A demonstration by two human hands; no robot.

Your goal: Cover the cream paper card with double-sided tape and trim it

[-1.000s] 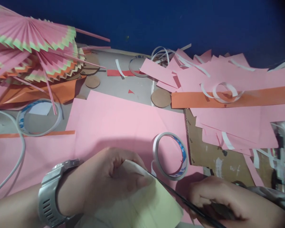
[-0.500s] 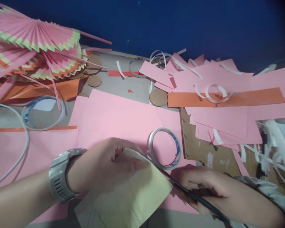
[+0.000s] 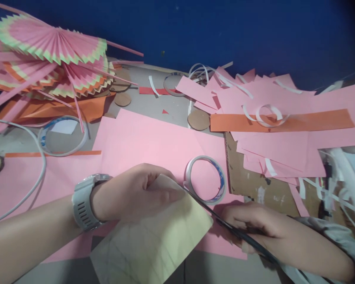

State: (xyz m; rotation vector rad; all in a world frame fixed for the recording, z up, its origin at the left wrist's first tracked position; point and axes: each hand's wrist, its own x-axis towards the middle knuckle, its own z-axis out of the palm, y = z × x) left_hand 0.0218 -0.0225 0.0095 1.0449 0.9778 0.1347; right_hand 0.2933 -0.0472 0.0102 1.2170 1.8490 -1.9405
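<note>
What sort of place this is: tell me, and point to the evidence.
Most likely a paper-craft workspace, judging by the pleated pink paper fan with a green edge, the round white tape roll with a blue-printed core and the loose, flat pink paper sheets.

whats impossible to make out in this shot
All in the head view:
Paper: lower end cut off by the bottom edge.
Left hand: most fingers hidden under the paper.
Lower fan: cut off by the left edge.
Clutter at far right: blurred.
</note>
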